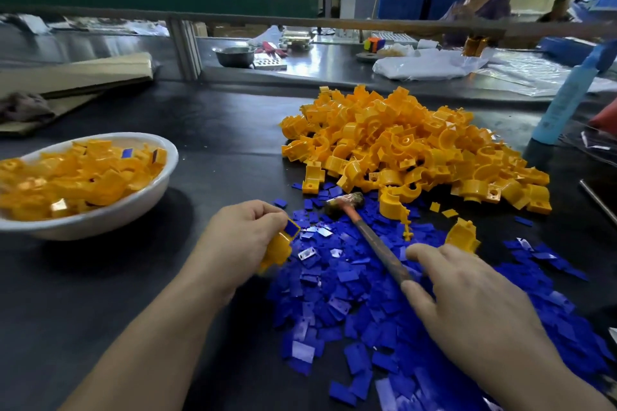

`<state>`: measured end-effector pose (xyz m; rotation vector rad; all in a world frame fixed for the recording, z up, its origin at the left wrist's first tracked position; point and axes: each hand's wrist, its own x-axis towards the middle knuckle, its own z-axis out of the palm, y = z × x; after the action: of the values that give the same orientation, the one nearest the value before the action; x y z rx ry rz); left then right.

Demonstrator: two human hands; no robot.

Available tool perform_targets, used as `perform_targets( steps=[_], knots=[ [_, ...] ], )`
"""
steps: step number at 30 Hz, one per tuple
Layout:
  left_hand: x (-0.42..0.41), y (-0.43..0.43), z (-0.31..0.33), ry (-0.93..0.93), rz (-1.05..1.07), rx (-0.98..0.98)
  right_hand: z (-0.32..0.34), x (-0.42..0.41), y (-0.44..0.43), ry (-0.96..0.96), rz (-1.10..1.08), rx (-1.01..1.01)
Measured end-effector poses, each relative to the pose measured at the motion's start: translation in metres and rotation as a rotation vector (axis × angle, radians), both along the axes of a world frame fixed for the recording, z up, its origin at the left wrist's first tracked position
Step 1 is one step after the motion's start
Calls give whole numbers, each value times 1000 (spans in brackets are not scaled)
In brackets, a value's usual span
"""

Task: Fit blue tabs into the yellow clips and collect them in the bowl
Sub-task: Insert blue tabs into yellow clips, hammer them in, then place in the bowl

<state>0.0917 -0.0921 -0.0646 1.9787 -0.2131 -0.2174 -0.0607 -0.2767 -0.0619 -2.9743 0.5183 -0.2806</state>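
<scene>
Left hand [238,237] grips yellow clip [278,248]; right hand [467,297] fingers extended.

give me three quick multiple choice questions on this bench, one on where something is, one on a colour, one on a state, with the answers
1. Where does the hammer lie?
A) on the floor
B) on the blue tabs
C) on a shelf

2. What colour is the bowl?
A) white
B) green
C) red

3. What is the left hand doing?
A) resting flat with nothing in it
B) gripping the hammer
C) holding a yellow clip

Answers:
1 B, its head and handle lie across the spread of tabs.
2 A, its rim and outer wall are plainly white.
3 C, the fingers curl round the clip, and a blue tab shows at its top.
</scene>
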Motion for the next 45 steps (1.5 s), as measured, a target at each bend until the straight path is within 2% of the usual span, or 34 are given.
perform_targets(
  steps=[4, 10, 13, 16, 18, 20, 23, 30, 33, 35, 37, 40, 43, 44, 45],
  knots=[
    [15, 7, -14, -188, -5, 442, -2, 2, 3, 35, -7, 10],
    [19, 18, -6, -236, 18, 775, 4, 2, 2, 19, 18, 53],
    [13, 22, 0, -286, 2, 955, 18, -2, -1, -28, -49, 399],
    [8, 20, 0, -341, -52, 1030, 30, -4, 5, -183, -64, 797],
    [8, 20, -2, -340, -75, 1026, 32, -3, 14, -126, -50, 981],
    [9, 19, -4, -346, -78, 1005, 31, 0, 21, -27, -53, 1052],
    [11, 18, -8, -372, -84, 969, 24, 0, 28, 4, -35, 969],
    [13, 17, -13, -394, -66, 906, 16, -2, 40, -97, 166, 392],
    [14, 17, -13, -374, -68, 898, 13, -3, 43, -49, 201, 196],
    [15, 17, -12, -364, -76, 900, 15, -1, 41, 27, 209, 136],
    [15, 17, -11, -361, -81, 903, 17, -5, 35, 25, 240, 141],
    [15, 17, -11, -357, -82, 908, 22, -4, 36, -45, 201, 237],
    [15, 16, -11, -353, -76, 917, 10, 2, 32, -283, 386, 80],
    [15, 16, -11, -353, -77, 921, 12, 4, 38, -269, 378, -2],
    [14, 16, -11, -352, -80, 927, 13, 5, 44, -221, 346, 73]
  ],
)
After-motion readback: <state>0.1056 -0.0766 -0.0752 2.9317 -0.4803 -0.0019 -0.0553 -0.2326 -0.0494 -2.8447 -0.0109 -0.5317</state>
